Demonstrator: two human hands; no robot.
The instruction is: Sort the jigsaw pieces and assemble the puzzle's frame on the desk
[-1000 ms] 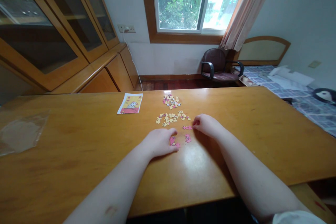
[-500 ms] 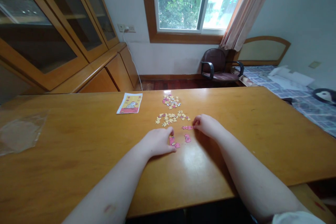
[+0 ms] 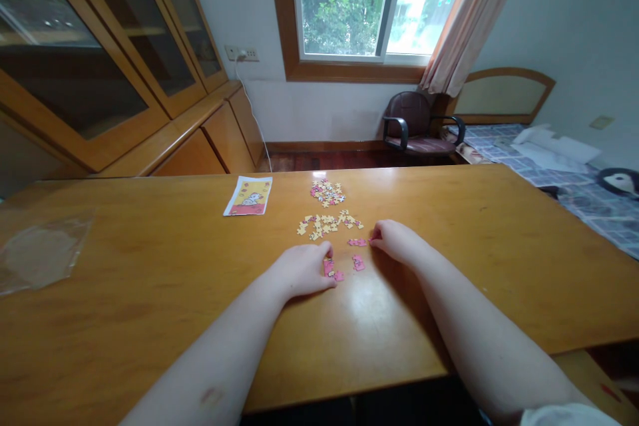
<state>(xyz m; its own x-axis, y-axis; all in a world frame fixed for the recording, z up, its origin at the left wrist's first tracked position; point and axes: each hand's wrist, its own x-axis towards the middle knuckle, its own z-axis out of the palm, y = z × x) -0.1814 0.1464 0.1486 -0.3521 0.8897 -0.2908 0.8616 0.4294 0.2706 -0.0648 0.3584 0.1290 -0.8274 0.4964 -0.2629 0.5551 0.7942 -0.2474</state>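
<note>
My left hand (image 3: 304, 269) rests on the table around a few joined pink puzzle pieces (image 3: 328, 267), its thumb and forefinger spread apart at either side of them. Whether the fingertips press on these pieces I cannot make out. My right hand (image 3: 392, 236) is closed in a pinch on a small pink puzzle piece (image 3: 371, 240), mostly hidden by the fingers. Just left of that pinch lies a short pink strip of pieces (image 3: 357, 242), a small gap away. Another pink puzzle piece (image 3: 358, 262) lies between the hands.
Loose yellow puzzle pieces (image 3: 327, 223) spread beyond my hands, with a mixed pile of pieces (image 3: 327, 193) farther back. A picture card (image 3: 249, 196) lies at the back left. A clear plastic bag (image 3: 42, 253) is at the far left of the wooden table (image 3: 174, 279).
The right hand has moved slightly to the right with the small pink piece, and a gap now shows between it and the pink strip. My left hand stays in place.
</note>
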